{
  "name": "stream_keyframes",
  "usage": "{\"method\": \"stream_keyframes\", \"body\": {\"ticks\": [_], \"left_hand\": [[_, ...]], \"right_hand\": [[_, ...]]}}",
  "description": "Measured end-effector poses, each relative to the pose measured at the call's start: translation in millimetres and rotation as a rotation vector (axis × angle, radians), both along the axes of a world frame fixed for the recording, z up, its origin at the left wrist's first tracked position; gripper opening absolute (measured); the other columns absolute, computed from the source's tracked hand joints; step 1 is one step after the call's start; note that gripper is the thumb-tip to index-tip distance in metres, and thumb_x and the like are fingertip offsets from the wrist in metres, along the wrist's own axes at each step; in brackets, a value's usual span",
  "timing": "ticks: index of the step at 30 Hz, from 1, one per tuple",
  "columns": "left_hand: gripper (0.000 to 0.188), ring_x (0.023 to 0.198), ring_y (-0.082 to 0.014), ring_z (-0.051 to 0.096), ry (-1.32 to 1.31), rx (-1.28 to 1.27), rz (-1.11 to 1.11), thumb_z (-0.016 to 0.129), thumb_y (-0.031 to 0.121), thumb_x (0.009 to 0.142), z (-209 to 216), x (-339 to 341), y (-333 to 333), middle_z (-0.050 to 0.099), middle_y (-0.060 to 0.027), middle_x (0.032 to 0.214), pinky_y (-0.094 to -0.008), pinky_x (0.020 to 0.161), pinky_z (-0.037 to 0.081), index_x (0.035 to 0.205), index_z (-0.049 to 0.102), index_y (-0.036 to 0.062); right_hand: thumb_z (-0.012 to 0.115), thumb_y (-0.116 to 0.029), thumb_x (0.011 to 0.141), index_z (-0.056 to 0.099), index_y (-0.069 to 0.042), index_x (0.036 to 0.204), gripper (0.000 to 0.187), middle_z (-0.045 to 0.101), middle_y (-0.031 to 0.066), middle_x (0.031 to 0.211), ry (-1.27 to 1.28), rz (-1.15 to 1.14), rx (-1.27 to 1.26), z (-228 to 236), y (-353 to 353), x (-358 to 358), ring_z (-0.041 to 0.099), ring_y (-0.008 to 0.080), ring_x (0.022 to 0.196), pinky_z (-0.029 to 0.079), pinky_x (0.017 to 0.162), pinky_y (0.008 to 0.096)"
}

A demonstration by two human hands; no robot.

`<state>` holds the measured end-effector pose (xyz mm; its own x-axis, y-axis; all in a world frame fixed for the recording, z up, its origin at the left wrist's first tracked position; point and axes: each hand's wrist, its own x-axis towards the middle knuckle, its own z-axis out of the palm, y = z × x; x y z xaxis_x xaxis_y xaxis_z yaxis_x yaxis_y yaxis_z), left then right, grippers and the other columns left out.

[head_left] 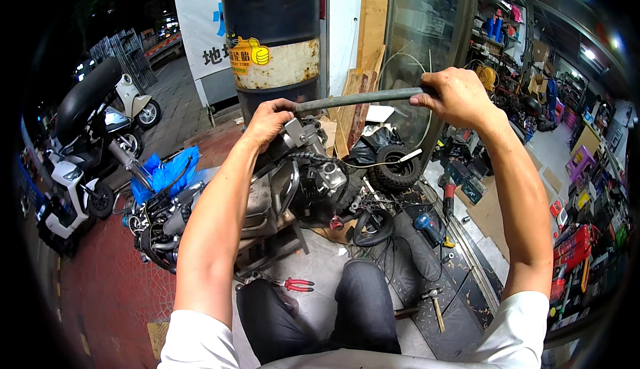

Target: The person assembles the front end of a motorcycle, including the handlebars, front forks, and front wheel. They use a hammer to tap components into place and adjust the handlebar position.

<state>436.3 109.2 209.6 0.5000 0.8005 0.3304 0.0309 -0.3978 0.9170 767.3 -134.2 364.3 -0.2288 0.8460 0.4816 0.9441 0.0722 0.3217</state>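
A long grey tube (360,100), slightly bowed in the picture, stretches between my two hands above a partly stripped motorcycle (267,199). My right hand (460,96) is closed around its right end, thumb along the underside. At the other end my left hand (269,124) has its fingers closed on the tube, right beside a metal bracket (295,132) on the motorcycle. Whether the tube's left end touches that bracket I cannot tell. Below, black cables and an engine part with a bare metal cover (328,177) show.
Red-handled pliers (298,284) lie by my knees. Right of them are a hammer (437,309), a blue power tool (428,228) and a red grinder (449,196). Tyres (395,169) and a rusty drum (273,49) stand beyond; parked scooters (77,182) line the left.
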Motion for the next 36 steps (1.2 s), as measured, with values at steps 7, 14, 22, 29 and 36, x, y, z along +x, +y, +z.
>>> {"method": "stream_keyframes", "body": {"ticks": [7,14,22,29,36], "left_hand": [[0.030,0.103,-0.0168,0.066,-0.230,-0.137,-0.137,0.063,0.002,0.093,5.3,-5.5,-6.4,0.072,-0.0108,0.121,-0.0338,0.098,0.054,0.123,0.063,0.0022],[0.028,0.097,-0.0143,0.063,-0.113,-0.024,0.003,0.067,-0.001,0.090,2.4,-4.4,-6.1,0.071,-0.0056,0.104,-0.0284,0.093,0.049,0.118,0.070,-0.0017],[0.032,0.100,-0.0144,0.066,-0.077,-0.068,-0.068,0.067,-0.001,0.088,4.0,-3.1,-4.3,0.073,-0.0063,0.109,-0.0313,0.095,0.052,0.120,0.072,0.0000],[0.035,0.104,-0.0175,0.067,-0.081,-0.085,-0.053,0.067,0.000,0.084,6.0,-5.0,-3.2,0.074,-0.0089,0.115,-0.0317,0.099,0.051,0.118,0.074,-0.0013],[0.030,0.098,-0.0165,0.067,-0.060,-0.061,-0.031,0.066,0.000,0.086,6.3,-5.7,-8.1,0.074,-0.0081,0.106,-0.0306,0.093,0.052,0.114,0.075,-0.0015]], "right_hand": [[0.074,-0.049,0.089,0.066,-0.002,0.086,0.048,0.061,0.0192,0.068,0.029,0.049,0.083,4.7,2.4,-3.8,0.063,0.0428,0.072,0.048,0.066,0.0511],[0.070,-0.050,0.091,0.069,-0.005,0.087,0.045,0.068,0.0169,0.073,0.022,-0.062,0.025,4.1,-19.5,-24.4,0.068,0.0404,0.079,0.053,0.070,0.0516],[0.069,-0.015,0.091,0.059,-0.001,0.091,0.017,0.062,0.0189,0.072,0.047,0.020,-0.155,-2.6,-91.4,-65.6,0.063,0.0440,0.078,0.048,0.069,0.0531],[0.060,-0.008,0.092,0.054,-0.004,0.136,0.045,0.063,0.0177,0.075,0.621,0.343,-0.613,-5.5,-112.4,-101.4,0.065,0.0400,0.072,0.050,0.069,0.0469],[0.066,-0.017,0.093,0.060,-0.001,0.121,0.034,0.054,0.0126,0.066,0.989,0.553,-0.637,-58.7,-113.9,-122.9,0.057,0.0238,0.060,0.046,0.060,0.0400]]}}
